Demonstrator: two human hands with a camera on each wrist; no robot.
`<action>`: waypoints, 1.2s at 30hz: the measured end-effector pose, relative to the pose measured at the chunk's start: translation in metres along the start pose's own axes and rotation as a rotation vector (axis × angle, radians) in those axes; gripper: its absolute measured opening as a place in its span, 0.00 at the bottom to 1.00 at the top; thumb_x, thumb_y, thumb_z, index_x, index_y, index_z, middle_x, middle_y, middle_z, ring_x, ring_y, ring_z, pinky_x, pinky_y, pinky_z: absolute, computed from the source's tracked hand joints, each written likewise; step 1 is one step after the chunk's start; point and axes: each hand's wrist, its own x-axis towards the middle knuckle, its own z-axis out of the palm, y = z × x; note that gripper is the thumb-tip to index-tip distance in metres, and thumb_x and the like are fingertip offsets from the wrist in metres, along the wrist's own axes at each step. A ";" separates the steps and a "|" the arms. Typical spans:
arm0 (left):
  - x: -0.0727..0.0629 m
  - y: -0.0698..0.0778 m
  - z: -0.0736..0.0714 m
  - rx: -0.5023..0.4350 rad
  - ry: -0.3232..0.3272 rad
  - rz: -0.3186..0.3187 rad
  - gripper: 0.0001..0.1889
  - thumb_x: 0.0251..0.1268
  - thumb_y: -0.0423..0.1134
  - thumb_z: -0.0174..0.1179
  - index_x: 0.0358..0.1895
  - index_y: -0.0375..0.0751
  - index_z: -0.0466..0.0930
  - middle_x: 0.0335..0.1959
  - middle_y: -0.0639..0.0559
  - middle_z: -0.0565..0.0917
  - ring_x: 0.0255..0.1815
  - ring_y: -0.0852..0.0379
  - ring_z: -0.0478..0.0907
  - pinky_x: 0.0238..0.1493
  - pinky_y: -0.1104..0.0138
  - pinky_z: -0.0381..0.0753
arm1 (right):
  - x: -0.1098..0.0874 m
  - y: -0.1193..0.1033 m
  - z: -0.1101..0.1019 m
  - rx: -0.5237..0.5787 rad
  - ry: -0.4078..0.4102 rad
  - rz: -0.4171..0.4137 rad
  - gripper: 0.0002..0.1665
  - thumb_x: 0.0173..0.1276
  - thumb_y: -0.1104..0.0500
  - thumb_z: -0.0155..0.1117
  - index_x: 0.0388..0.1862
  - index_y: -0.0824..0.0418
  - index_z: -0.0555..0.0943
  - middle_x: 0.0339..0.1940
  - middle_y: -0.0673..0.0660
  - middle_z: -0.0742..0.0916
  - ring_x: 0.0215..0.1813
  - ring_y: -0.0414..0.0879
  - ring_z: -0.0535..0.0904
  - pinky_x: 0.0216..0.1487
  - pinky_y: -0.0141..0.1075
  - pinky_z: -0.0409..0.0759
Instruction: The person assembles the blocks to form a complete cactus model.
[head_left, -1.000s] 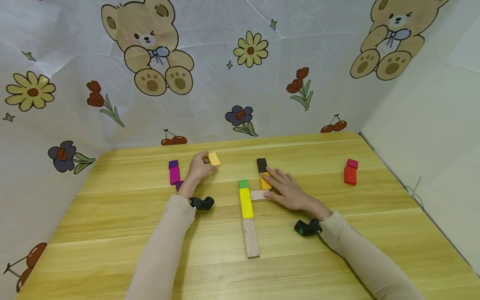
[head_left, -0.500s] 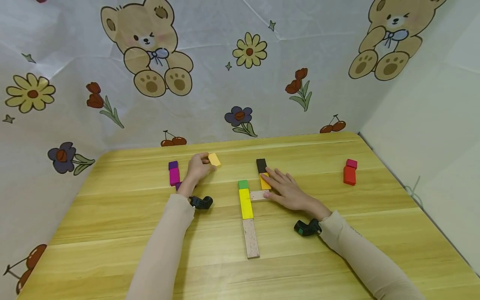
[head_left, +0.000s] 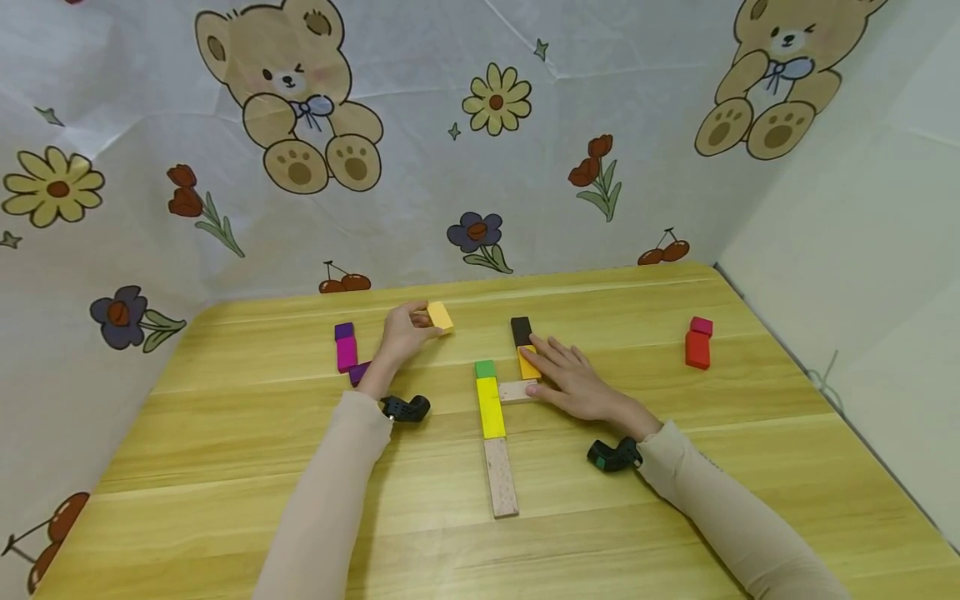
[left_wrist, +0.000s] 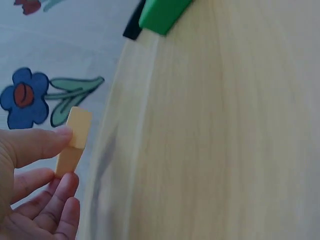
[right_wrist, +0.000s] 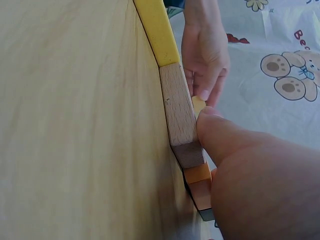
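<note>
My left hand (head_left: pixel 407 333) pinches a small pale orange block (head_left: pixel 440 317) between thumb and fingertips, raised over the far part of the table. In the left wrist view the same block (left_wrist: pixel 75 135) stands tilted in the fingers. My right hand (head_left: pixel 581 383) lies with fingers extended, index fingertip on an orange-yellow block (head_left: pixel 528 367) and thumb at the end of a short plain wooden block (head_left: pixel 516 392). A black block (head_left: pixel 521 331) adjoins the orange-yellow one. The plain block meets a yellow block (head_left: pixel 491 408), with a green block (head_left: pixel 485 368) beyond it and a long plain wooden block (head_left: pixel 501 477) nearer.
At left on the wooden table (head_left: pixel 225 467) are a magenta block (head_left: pixel 347 354) and two purple blocks, one purple block (head_left: pixel 359 373) partly behind my left wrist. A red block (head_left: pixel 697 350) and a pink block (head_left: pixel 702 327) stand at right. A bear-print cloth (head_left: pixel 420 167) hangs behind the table.
My left hand has shifted slightly to the right with the pale orange block, uncovering more of the purple block. My right hand and the laid blocks stay where they were.
</note>
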 end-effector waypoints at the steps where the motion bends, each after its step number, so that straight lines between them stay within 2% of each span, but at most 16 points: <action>1: -0.002 0.003 0.002 -0.012 -0.017 0.008 0.33 0.59 0.30 0.68 0.69 0.33 0.68 0.54 0.34 0.79 0.56 0.43 0.76 0.58 0.56 0.78 | 0.000 0.000 0.000 -0.001 0.000 0.000 0.39 0.75 0.46 0.53 0.79 0.54 0.55 0.81 0.60 0.54 0.80 0.65 0.44 0.74 0.66 0.38; 6: -0.013 0.016 0.012 -0.040 -0.117 0.054 0.33 0.59 0.31 0.68 0.69 0.35 0.68 0.56 0.36 0.78 0.57 0.42 0.76 0.59 0.54 0.78 | 0.000 0.000 0.000 0.002 -0.003 0.006 0.39 0.75 0.45 0.54 0.79 0.54 0.55 0.81 0.59 0.54 0.80 0.65 0.44 0.74 0.66 0.38; 11: -0.021 0.021 0.024 -0.024 -0.171 0.086 0.33 0.58 0.32 0.69 0.69 0.36 0.69 0.57 0.39 0.79 0.57 0.43 0.77 0.60 0.55 0.77 | 0.000 0.000 0.000 0.001 -0.003 0.006 0.39 0.75 0.45 0.54 0.79 0.54 0.55 0.82 0.59 0.54 0.80 0.64 0.44 0.75 0.65 0.37; 19: -0.027 0.019 0.036 -0.037 -0.183 0.073 0.32 0.57 0.31 0.69 0.67 0.36 0.71 0.53 0.40 0.80 0.54 0.45 0.77 0.56 0.58 0.79 | 0.000 -0.001 -0.001 -0.004 -0.002 0.007 0.39 0.75 0.45 0.54 0.79 0.54 0.55 0.82 0.59 0.54 0.80 0.65 0.44 0.74 0.67 0.38; 28: -0.027 0.013 0.041 -0.041 -0.175 0.076 0.32 0.55 0.30 0.70 0.66 0.36 0.72 0.50 0.40 0.81 0.50 0.48 0.77 0.52 0.61 0.78 | 0.000 -0.001 0.000 -0.006 -0.004 0.013 0.39 0.75 0.45 0.53 0.79 0.53 0.55 0.82 0.58 0.53 0.80 0.64 0.44 0.74 0.66 0.38; 36: -0.028 0.009 0.043 -0.043 -0.174 0.066 0.31 0.55 0.31 0.71 0.65 0.38 0.74 0.49 0.41 0.81 0.49 0.48 0.77 0.54 0.60 0.78 | 0.000 -0.001 0.000 -0.008 -0.004 0.013 0.39 0.75 0.45 0.54 0.79 0.53 0.55 0.82 0.58 0.54 0.80 0.64 0.44 0.74 0.66 0.38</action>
